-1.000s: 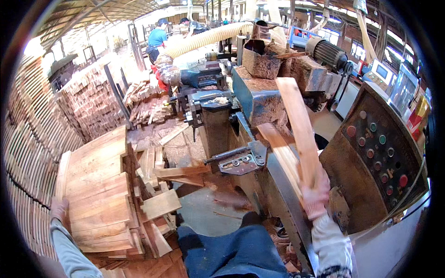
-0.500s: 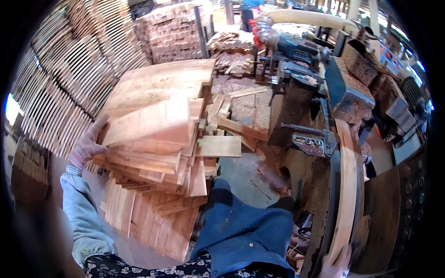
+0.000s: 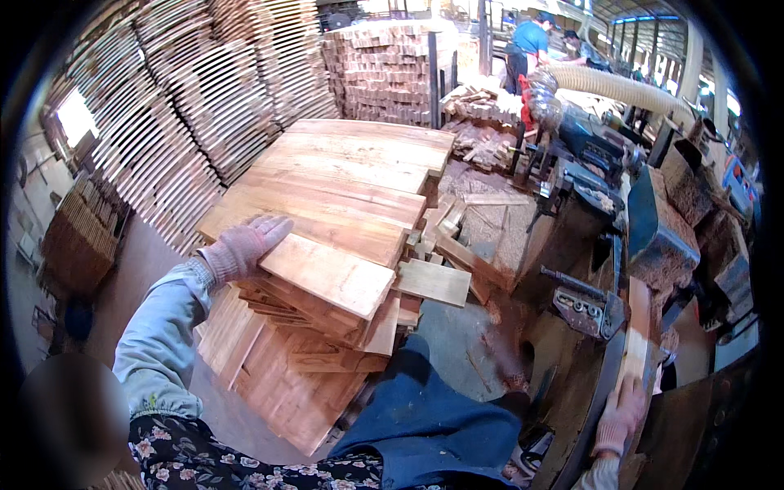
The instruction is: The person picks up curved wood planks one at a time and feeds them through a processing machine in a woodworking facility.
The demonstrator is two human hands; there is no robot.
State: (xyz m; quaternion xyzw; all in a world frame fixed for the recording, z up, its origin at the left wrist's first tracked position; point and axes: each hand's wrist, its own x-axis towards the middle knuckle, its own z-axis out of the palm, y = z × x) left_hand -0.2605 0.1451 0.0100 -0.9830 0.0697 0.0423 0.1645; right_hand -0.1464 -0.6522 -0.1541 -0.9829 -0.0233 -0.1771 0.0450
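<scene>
My left hand [image 3: 249, 247], in a knitted glove, lies with its fingers stretched out over the left end of a short pale wooden board [image 3: 335, 276] on top of a pile. More flat boards [image 3: 327, 211] are laid side by side behind it. At the lower right my right hand [image 3: 624, 415], gloved too, rests with its fingers stretched forward on a long narrow wooden strip [image 3: 638, 331]. The strip lies along the bed of a woodworking machine [image 3: 584, 306], and its far end reaches the blue housing [image 3: 660, 224]. The underside of the right hand is hidden.
Uneven boards jut from the pile, one pale piece [image 3: 433, 282] toward the machine. Tall slatted timber stacks [image 3: 163, 122] stand at the left. Sawdust [image 3: 498, 233] and offcuts lie beyond. A ribbed hose [image 3: 621, 88] crosses the back, near a person in blue [image 3: 531, 39].
The short board has come down flat onto the pile, and my left hand now lies on its end. My right hand and the strip have moved forward along the machine. The view has turned left.
</scene>
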